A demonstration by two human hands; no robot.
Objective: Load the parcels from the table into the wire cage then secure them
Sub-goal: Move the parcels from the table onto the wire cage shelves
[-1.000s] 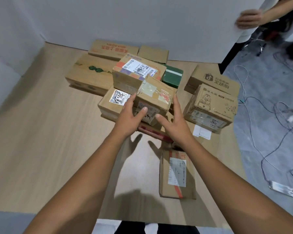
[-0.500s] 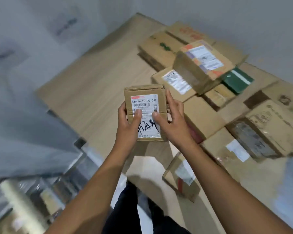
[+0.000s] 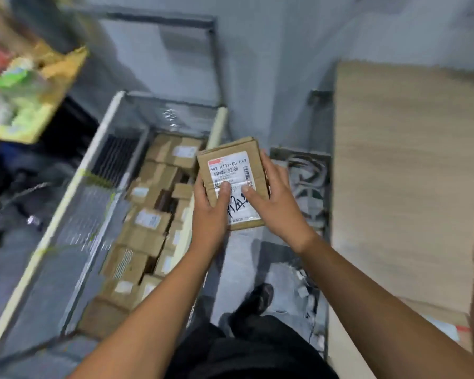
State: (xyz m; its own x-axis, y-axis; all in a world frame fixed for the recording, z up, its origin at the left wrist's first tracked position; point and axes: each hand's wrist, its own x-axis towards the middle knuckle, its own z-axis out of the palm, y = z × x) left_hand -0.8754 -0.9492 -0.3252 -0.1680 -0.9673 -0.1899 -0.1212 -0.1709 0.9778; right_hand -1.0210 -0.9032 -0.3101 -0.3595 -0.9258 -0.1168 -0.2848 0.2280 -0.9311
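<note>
Head view, blurred by motion. Parcel (image 3: 231, 170): small brown carton, held in the air, its white label facing up with a printed code, barcodes and black handwriting. It sits just beside the right rail of the cage (image 3: 78, 181), between the cage and the bench (image 3: 408, 173), above the grey floor.

Left hand (image 3: 210, 212): clamped on the parcel's left edge, thumb pressed on the label. Right hand (image 3: 274, 203): clamped on the right edge, thumb on the label, fingers along the side. Both hands are on the same parcel, thumbs near each other but apart.

Cage: top open, cream rails, mesh sides. Brown boxes (image 3: 148, 220) with white labels lie packed inside, on its right side.

Bench: pale wood surface at right. More cartons show at its far right edge, too blurred to detail.
</note>
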